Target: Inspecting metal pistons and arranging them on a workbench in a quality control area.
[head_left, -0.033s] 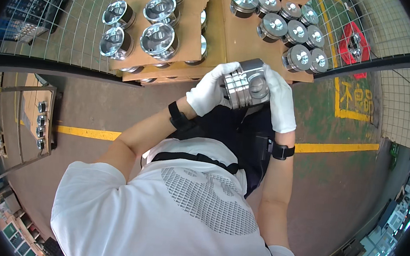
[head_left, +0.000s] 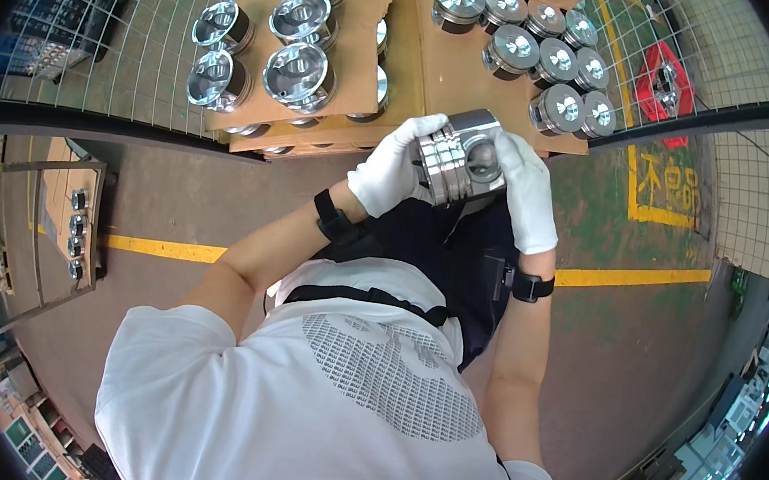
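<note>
We grasp the metal piston [head_left: 460,157] upper centre with both gloved hands, left hand [head_left: 393,165] and right hand [head_left: 526,191]; nothing has shifted, so inspection continues.

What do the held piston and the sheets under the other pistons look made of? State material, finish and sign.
Piston: apparently bare machined metal, silvery with bright glints and ring grooves. Sheets: likely cardboard, matte brown with ragged edges.

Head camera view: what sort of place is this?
Probably a factory floor for engine parts: gloved hands hold a metal piston, more pistons stand on cardboard sheets, and yellow lines mark the concrete floor.
</note>
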`<state>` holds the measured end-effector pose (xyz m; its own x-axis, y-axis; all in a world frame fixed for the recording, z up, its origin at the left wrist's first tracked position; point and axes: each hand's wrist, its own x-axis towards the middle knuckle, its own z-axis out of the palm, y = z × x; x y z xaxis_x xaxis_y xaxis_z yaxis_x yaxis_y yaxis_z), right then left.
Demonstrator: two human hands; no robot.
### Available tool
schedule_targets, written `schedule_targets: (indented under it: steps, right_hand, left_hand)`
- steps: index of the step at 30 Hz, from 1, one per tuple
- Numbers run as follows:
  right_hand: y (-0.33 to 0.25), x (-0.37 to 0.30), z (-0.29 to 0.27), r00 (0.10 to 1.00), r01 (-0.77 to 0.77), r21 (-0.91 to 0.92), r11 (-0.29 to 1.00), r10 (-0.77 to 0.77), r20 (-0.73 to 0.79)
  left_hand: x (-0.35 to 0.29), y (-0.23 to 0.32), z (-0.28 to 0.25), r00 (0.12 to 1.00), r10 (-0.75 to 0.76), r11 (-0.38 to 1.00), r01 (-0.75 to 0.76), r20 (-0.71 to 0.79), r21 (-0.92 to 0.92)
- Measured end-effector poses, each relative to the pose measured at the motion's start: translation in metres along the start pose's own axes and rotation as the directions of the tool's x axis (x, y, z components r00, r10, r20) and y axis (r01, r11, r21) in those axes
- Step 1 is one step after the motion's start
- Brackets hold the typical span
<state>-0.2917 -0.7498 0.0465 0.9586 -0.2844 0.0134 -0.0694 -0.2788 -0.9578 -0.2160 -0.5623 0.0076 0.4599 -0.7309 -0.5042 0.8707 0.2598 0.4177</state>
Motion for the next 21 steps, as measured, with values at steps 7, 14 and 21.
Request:
schedule_targets:
  steps: [7, 14, 21]
  right_hand:
    - [0.022, -0.02, -0.007, 0.996, -0.018, 0.059, 0.998, 0.012, 0.089]
    - [0.013, -0.014, 0.009, 0.976, -0.206, 0.205, 0.957, 0.216, -0.029]
    - [0.036, -0.007, 0.005, 0.978, 0.206, -0.502, 0.84, -0.191, 0.081]
  left_hand:
    - [-0.001, 0.013, -0.003, 0.988, -0.148, 0.977, 0.152, 0.034, -0.15]
    - [0.009, 0.002, -0.014, 0.991, -0.131, 0.991, 0.13, -0.031, -0.032]
    - [0.005, -0.012, -0.014, 0.998, -0.05, 0.975, 0.054, -0.026, 0.215]
